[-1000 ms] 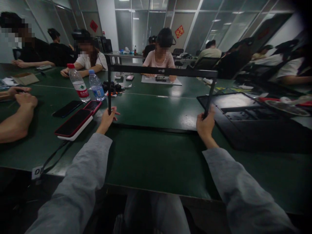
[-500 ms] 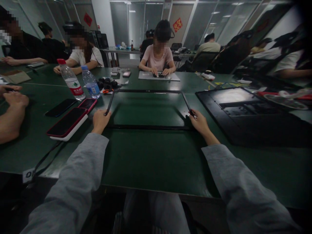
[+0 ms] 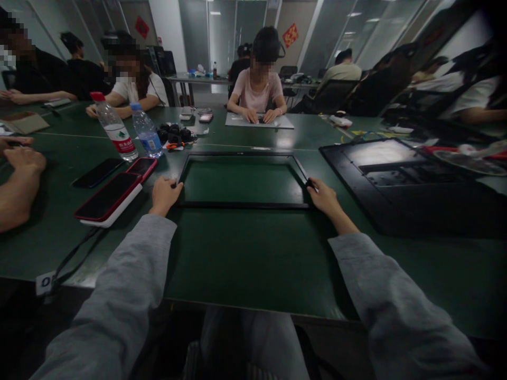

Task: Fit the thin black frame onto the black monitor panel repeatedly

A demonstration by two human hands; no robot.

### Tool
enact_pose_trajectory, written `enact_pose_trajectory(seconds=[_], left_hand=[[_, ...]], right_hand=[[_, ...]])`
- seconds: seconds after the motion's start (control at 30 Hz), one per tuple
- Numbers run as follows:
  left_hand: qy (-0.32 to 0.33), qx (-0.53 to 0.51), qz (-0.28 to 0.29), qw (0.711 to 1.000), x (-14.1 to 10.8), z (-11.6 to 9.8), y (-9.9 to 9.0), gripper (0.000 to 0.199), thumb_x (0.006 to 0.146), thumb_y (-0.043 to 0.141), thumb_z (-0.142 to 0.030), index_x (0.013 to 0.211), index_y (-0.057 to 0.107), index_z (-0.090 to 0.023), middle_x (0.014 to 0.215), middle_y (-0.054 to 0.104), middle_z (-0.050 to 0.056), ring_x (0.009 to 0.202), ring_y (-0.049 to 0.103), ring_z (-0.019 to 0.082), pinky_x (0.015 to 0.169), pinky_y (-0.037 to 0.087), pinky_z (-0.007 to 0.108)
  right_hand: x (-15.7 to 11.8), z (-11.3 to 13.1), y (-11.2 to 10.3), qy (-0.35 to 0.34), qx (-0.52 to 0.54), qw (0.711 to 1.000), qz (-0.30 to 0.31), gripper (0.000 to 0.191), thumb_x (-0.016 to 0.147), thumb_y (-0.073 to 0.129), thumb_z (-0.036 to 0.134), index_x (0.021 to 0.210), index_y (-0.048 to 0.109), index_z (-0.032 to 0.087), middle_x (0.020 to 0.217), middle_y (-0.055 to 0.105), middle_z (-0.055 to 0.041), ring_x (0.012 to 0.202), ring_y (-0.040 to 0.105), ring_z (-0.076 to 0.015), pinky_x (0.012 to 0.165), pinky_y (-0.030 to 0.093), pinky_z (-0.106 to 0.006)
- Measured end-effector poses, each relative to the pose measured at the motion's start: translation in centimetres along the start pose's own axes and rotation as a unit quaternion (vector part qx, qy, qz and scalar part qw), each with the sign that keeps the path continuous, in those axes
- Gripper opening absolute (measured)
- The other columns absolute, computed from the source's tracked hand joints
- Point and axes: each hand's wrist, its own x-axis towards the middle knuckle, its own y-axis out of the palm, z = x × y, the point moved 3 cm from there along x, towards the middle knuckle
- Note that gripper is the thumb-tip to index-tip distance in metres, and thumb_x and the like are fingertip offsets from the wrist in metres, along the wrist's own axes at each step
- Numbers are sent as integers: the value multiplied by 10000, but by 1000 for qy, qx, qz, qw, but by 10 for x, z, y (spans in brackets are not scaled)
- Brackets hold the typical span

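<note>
A thin black rectangular frame (image 3: 245,205) lies level at the middle of the green table (image 3: 253,253), its near bar toward me and its far bar beyond. My left hand (image 3: 165,195) is closed around its left side bar. On the opposite side bar my right hand (image 3: 322,198) is closed too, thumb on top. The green tabletop shows through the frame's opening. Whether the frame rests fully on the table cannot be made out.
Left of my left hand lie a red-edged phone (image 3: 109,198) on a white item, a dark phone (image 3: 98,173) and two bottles (image 3: 121,138). A large black panel (image 3: 412,195) lies right. Another person's hand (image 3: 24,161) is at far left; people sit around.
The far bar of the frame has come down toward the table, so the frame looks flatter. Both hands still hold it and have barely moved.
</note>
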Motion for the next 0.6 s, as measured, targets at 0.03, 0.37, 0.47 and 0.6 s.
enact_pose_trajectory(seconds=[0.03, 0.37, 0.47, 0.6], left_hand=[[1, -1, 0, 1000, 0, 0, 0, 432, 974, 579, -451, 1202, 812, -168, 1297, 673, 178, 1223, 626, 341, 1078, 496, 444], [-5, -17, 0, 1000, -1, -2, -1, 413, 951, 602, -428, 1225, 803, -194, 1296, 659, 163, 1223, 618, 353, 1066, 504, 466], [-6, -12, 9, 1000, 0, -2, -1, 421, 956, 598, -426, 1240, 795, -185, 1301, 668, 166, 1256, 611, 347, 1083, 497, 451], [-5, -4, 26, 1000, 2, -1, 0, 451, 960, 595, -430, 1273, 781, -163, 1301, 678, 178, 1281, 608, 339, 1101, 486, 435]], right_hand=[[0, 1, 0, 1, 6, 1000, 0, 537, 923, 551, 290, 1438, 662, 185, 1396, 714, -145, 1331, 654, -354, 1173, 463, -596], [-2, 6, -9, -8, 47, 998, -40, 499, 867, 565, 277, 1333, 698, 155, 1227, 767, -170, 1157, 718, -325, 1077, 534, -521], [-1, 2, -10, -1, 61, 998, -29, 572, 840, 584, 320, 1371, 683, 130, 1194, 766, -178, 1069, 726, -325, 1027, 554, -517], [0, -3, -4, -13, 46, 999, 15, 699, 778, 600, 294, 1461, 637, 149, 1350, 716, -165, 1228, 676, -346, 1097, 523, -555]])
